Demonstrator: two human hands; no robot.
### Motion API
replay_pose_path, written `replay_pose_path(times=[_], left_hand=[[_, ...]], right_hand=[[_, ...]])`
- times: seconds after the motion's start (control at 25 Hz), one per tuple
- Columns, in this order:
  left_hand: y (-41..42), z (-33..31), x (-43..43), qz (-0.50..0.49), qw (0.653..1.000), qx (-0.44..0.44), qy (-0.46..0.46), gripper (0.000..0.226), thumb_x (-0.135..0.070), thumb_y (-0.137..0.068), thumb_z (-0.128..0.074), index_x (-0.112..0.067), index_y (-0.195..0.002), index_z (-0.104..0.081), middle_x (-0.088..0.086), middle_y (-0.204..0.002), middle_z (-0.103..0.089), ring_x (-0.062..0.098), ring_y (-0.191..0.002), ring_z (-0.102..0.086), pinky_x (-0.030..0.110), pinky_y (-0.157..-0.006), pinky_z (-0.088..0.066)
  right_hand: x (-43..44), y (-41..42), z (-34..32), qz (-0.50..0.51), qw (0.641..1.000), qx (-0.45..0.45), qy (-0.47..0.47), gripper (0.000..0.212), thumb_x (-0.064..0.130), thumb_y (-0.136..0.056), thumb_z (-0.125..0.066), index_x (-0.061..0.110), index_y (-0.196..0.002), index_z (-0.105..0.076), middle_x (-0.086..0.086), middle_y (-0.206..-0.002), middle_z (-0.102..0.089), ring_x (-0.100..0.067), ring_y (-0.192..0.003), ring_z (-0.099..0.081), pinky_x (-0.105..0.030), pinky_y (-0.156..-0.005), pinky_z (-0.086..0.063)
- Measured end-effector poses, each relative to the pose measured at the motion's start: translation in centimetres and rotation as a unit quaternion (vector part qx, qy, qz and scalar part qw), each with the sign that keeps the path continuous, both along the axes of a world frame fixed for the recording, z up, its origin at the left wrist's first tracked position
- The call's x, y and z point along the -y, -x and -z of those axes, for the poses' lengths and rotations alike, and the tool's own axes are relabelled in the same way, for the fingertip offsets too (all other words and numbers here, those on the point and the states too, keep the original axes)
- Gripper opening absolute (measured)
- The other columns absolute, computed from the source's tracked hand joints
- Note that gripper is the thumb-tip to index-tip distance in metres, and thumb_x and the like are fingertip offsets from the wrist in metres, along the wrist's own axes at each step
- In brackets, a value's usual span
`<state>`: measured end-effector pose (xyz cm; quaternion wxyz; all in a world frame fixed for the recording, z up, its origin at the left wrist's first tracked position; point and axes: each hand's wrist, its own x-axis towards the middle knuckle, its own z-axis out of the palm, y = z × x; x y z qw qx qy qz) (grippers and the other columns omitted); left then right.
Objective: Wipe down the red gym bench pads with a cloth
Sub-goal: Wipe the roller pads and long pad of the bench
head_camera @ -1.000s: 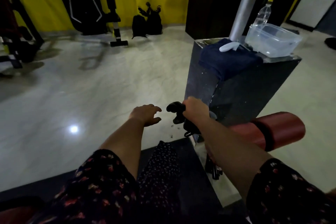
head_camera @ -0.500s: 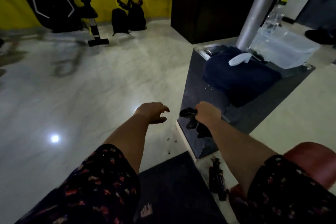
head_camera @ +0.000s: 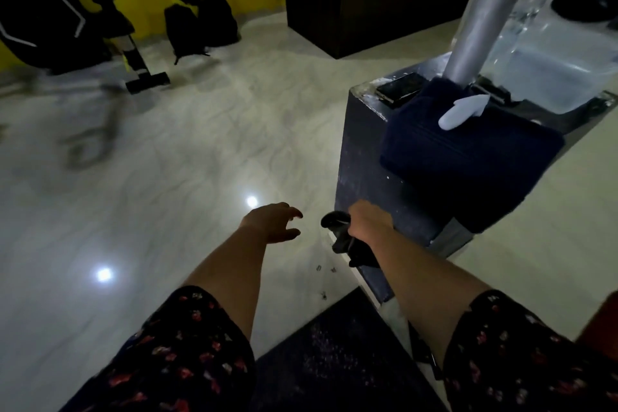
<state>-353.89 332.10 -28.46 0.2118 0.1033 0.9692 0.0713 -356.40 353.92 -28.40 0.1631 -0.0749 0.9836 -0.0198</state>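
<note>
My right hand (head_camera: 369, 221) grips a crumpled black cloth (head_camera: 346, 241) in front of the lower left corner of a dark stone block (head_camera: 359, 157). A short way to its left, my left hand (head_camera: 272, 221) hovers over the floor with fingers loosely spread, holding nothing. Only a sliver of the red bench pad (head_camera: 602, 321) shows at the right edge, behind my right sleeve.
On the block lie a folded dark blue towel (head_camera: 468, 147) with a white object (head_camera: 463, 112) on it, a phone (head_camera: 399, 88), a grey pole (head_camera: 485, 10) and a clear plastic tub (head_camera: 551, 67). A dark mat (head_camera: 334, 361) lies below. Bags (head_camera: 197, 20) stand by the yellow wall.
The view has swung left and closer to the block, so the red pad has slid almost out of sight on the right. Both hands keep their pose; the cloth stays in my right hand.
</note>
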Motion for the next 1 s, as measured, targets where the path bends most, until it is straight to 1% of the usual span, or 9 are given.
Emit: replay_pose_path(times=[0.16,0.28,0.36,0.44,0.56,0.72,0.8,0.88,1.0], left_hand=[[5.2,1.5,-1.1,0.009,1.000,0.022,-0.004,0.052,-0.045,-0.095,-0.056,-0.031,-0.143,-0.043,-0.004,-0.137,-0.051,0.016,-0.118,-0.054,0.029,-0.096,-0.043],[8.9,2.4,-3.6,0.037,0.999,0.034,-0.009,0.052,-0.044,-0.095,-0.056,-0.030,-0.143,-0.043,-0.003,-0.137,-0.050,0.017,-0.118,-0.054,0.031,-0.099,-0.045],[10.7,2.8,-5.5,0.060,0.997,0.040,-0.015,0.052,-0.046,-0.094,-0.056,-0.031,-0.142,-0.044,-0.003,-0.136,-0.052,0.018,-0.118,-0.054,0.033,-0.098,-0.046],[12.1,3.1,-7.2,0.091,0.995,0.039,-0.022,0.051,-0.047,-0.094,-0.056,-0.032,-0.142,-0.045,-0.002,-0.135,-0.053,0.019,-0.117,-0.054,0.035,-0.098,-0.047],[14.3,3.3,-9.6,0.166,0.985,0.041,-0.025,0.051,-0.039,-0.095,-0.056,-0.026,-0.143,-0.045,-0.001,-0.139,-0.051,0.020,-0.123,-0.051,0.030,-0.100,-0.042],[16.6,4.7,-11.8,0.269,0.962,0.052,-0.014,0.052,-0.042,-0.094,-0.058,-0.024,-0.142,-0.046,0.001,-0.143,-0.049,0.021,-0.126,-0.050,0.030,-0.105,-0.041],[17.4,5.1,-12.9,0.306,0.950,0.062,-0.010,0.051,-0.044,-0.095,-0.056,-0.028,-0.142,-0.045,-0.002,-0.146,-0.046,0.021,-0.129,-0.047,0.032,-0.109,-0.037],[18.0,5.0,-14.0,0.365,0.929,0.068,-0.002,0.051,-0.044,-0.096,-0.052,-0.030,-0.144,-0.042,-0.003,-0.151,-0.039,0.021,-0.135,-0.040,0.031,-0.112,-0.030],[18.1,4.9,-14.8,0.435,0.895,0.100,0.000,0.055,-0.045,-0.096,-0.053,-0.030,-0.147,-0.038,0.000,-0.154,-0.036,0.021,-0.138,-0.038,0.033,-0.114,-0.029]], right_hand=[[-2.2,5.6,1.3,0.055,0.996,0.048,0.046,0.025,0.025,-0.094,-0.056,0.008,-0.111,-0.061,-0.010,-0.104,-0.063,-0.027,-0.095,-0.061,-0.033,-0.078,-0.048],[-3.9,8.3,2.9,0.122,0.983,0.110,0.082,0.040,0.029,-0.091,-0.058,0.008,-0.125,-0.055,-0.014,-0.119,-0.058,-0.032,-0.108,-0.056,-0.035,-0.088,-0.045],[-5.2,8.9,3.2,0.144,0.978,0.127,0.080,0.045,0.032,-0.091,-0.056,0.012,-0.131,-0.050,-0.014,-0.128,-0.051,-0.035,-0.116,-0.051,-0.041,-0.095,-0.044],[-6.4,8.8,3.2,0.147,0.980,0.117,0.071,0.039,0.025,-0.094,-0.055,0.012,-0.131,-0.050,-0.014,-0.132,-0.050,-0.035,-0.120,-0.050,-0.043,-0.099,-0.044],[-8.3,8.2,3.5,0.200,0.967,0.129,0.089,0.039,0.018,-0.096,-0.054,0.008,-0.133,-0.048,-0.015,-0.134,-0.050,-0.033,-0.122,-0.049,-0.040,-0.101,-0.042],[-10.8,5.8,4.1,0.300,0.939,0.133,0.102,0.031,0.021,-0.096,-0.051,0.011,-0.125,-0.051,-0.009,-0.126,-0.054,-0.028,-0.114,-0.052,-0.033,-0.095,-0.042],[-11.4,4.0,4.0,0.345,0.927,0.117,0.092,0.035,0.024,-0.094,-0.052,0.014,-0.128,-0.051,-0.009,-0.129,-0.054,-0.028,-0.115,-0.052,-0.036,-0.099,-0.044],[-10.9,1.7,3.7,0.401,0.909,0.093,0.064,0.041,0.026,-0.091,-0.056,0.016,-0.130,-0.050,-0.007,-0.130,-0.053,-0.028,-0.117,-0.052,-0.039,-0.098,-0.046],[-9.0,-1.9,3.8,0.473,0.879,0.043,0.033,0.035,0.024,-0.092,-0.055,0.014,-0.125,-0.052,-0.009,-0.126,-0.049,-0.030,-0.116,-0.049,-0.042,-0.091,-0.046]])
